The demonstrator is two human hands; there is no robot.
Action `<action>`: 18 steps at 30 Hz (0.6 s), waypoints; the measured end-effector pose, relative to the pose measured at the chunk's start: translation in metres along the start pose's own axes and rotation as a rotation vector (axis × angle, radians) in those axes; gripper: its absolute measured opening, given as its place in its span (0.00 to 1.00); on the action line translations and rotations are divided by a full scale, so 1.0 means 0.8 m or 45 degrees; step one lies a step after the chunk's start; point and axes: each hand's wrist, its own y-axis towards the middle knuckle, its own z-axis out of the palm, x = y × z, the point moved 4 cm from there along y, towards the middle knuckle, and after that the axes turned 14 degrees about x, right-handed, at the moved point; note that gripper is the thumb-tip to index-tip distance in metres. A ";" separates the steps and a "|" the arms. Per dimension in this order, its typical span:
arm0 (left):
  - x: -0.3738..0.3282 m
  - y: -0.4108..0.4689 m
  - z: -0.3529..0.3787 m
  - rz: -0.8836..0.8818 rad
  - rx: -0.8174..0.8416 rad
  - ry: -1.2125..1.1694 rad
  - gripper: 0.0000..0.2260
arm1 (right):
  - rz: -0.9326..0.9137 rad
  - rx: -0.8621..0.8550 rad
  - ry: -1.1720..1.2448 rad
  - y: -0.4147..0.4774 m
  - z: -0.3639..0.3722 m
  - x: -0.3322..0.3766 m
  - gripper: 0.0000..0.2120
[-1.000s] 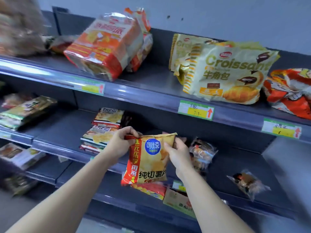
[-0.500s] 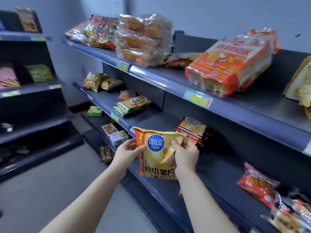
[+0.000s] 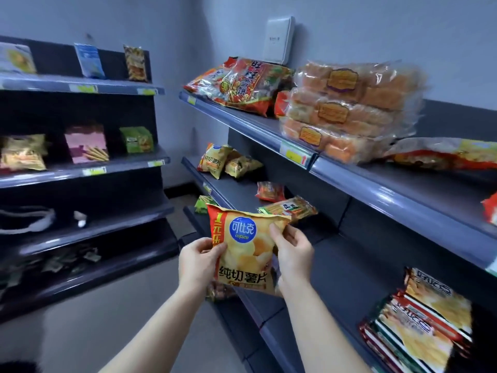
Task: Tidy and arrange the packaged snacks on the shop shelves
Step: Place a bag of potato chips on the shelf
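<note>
Together, left hand and right hand clamp fingers on the chip bag (sealed, upright).

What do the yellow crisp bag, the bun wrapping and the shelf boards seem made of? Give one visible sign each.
The yellow crisp bag: glossy printed plastic film, perhaps foil-lined; it creases and glints. The bun wrapping: thin clear plastic; see-through, with wrinkled highlights. The shelf boards: likely painted metal, smooth grey-blue with sheen along the edge.
</note>
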 end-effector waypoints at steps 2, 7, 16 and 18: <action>-0.007 0.039 -0.022 0.005 -0.068 0.009 0.04 | -0.029 0.082 -0.013 0.030 0.029 -0.007 0.06; -0.009 0.126 -0.060 -0.037 -0.187 -0.031 0.04 | 0.089 0.317 -0.190 0.099 0.087 -0.045 0.17; -0.020 0.331 -0.063 0.010 -0.103 -0.020 0.03 | 0.122 0.295 -0.462 0.291 0.134 -0.097 0.13; -0.025 0.380 -0.055 0.034 -0.034 0.039 0.03 | 0.113 0.242 -0.469 0.343 0.141 -0.103 0.12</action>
